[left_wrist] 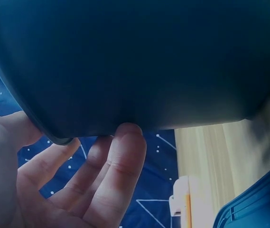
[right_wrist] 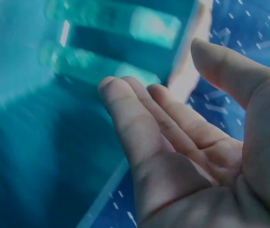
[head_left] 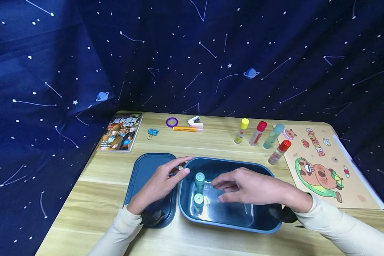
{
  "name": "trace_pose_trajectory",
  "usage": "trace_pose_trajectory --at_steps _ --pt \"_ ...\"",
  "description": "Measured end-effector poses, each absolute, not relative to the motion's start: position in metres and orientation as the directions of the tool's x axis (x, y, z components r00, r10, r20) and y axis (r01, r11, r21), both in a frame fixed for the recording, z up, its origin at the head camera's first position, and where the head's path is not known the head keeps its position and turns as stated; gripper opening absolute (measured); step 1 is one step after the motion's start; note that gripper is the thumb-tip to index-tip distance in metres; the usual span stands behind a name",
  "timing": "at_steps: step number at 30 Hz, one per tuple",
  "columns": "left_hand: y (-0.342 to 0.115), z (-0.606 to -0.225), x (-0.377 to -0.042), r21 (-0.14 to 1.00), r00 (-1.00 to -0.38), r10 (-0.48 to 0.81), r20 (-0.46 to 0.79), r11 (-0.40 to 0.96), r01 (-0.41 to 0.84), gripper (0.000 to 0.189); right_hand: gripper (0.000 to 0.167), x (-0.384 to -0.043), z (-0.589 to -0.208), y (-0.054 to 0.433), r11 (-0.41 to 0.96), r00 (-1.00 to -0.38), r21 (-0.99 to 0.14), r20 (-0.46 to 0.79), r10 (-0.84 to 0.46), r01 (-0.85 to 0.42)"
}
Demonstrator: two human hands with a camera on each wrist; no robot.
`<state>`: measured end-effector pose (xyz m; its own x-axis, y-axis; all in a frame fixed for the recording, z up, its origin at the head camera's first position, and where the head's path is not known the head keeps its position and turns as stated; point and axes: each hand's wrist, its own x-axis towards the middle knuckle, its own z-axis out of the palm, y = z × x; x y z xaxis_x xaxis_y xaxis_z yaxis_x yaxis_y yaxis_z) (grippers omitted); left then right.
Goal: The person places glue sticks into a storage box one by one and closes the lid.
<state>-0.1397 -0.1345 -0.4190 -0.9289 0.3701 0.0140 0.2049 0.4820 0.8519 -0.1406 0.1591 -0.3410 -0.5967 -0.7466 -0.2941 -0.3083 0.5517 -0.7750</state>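
Note:
A deep dark-blue plastic bin (head_left: 233, 227) stands on the table in front of me. At its left end stand two slim green capped tubes (head_left: 198, 200), one behind the other. My left hand (head_left: 161, 181) holds the bin's left rim, its thumb and index finger at the edge; in the left wrist view the other fingers (left_wrist: 125, 156) lie against the outer wall. Over the bin's middle hovers my right hand (head_left: 243, 186), thumb apart from the fingers and nothing between them. In the right wrist view its fingertips overlap one blurred green tube (right_wrist: 97, 66).
Left of the bin lies a blue lid (head_left: 150, 163). Behind are a magazine (head_left: 120, 133), a blue binder clip (head_left: 153, 132), a purple ring (head_left: 171, 122), an orange marker (head_left: 185, 129) and a stapler (head_left: 196, 122). Several capped tubes (head_left: 257, 134) stand beside a capybara folder (head_left: 326, 163).

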Motion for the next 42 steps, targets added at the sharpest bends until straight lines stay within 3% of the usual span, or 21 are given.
trace_pose_trajectory --at_steps 3,6,11,15,19,25,34,42 --pt "-0.135 -0.419 -0.139 0.851 -0.929 0.37 0.016 0.483 0.207 0.043 0.047 -0.141 -0.326 0.176 0.533 -0.638 -0.767 -0.217 -0.739 -0.356" --pt "-0.135 -0.419 -0.139 0.849 -0.929 0.37 0.021 0.483 0.212 0.043 0.042 -0.141 -0.313 0.198 0.545 -0.725 -0.756 -0.138 -0.675 -0.363" --pt "-0.137 -0.418 -0.137 0.851 -0.933 0.36 0.013 0.487 0.199 0.044 0.035 -0.139 -0.313 0.239 0.653 -0.888 -0.684 -0.016 -0.459 -0.325" --pt "-0.141 -0.42 -0.136 0.848 -0.936 0.353 0.013 0.491 0.197 0.045 0.032 -0.138 -0.336 0.267 0.728 -0.952 -0.616 0.145 -0.27 -0.3" --pt "-0.143 -0.42 -0.135 0.845 -0.939 0.345 0.016 0.498 0.197 0.044 0.035 -0.135 -0.369 0.286 0.766 -0.96 -0.605 0.276 -0.052 -0.216" --pt "-0.142 -0.419 -0.136 0.846 -0.937 0.349 0.022 0.493 0.204 0.044 0.048 -0.139 -0.415 0.302 0.766 -0.955 -0.64 0.259 0.141 -0.061" --pt "-0.139 -0.419 -0.137 0.851 -0.933 0.359 0.024 0.483 0.207 0.044 0.055 -0.168 -0.444 0.306 0.664 -0.955 -0.746 0.227 0.19 -0.045" --pt "-0.135 -0.42 -0.137 0.845 -0.933 0.358 0.03 0.489 0.215 0.044 0.044 -0.184 -0.445 0.3 0.647 -0.934 -0.76 0.269 0.235 -0.056"
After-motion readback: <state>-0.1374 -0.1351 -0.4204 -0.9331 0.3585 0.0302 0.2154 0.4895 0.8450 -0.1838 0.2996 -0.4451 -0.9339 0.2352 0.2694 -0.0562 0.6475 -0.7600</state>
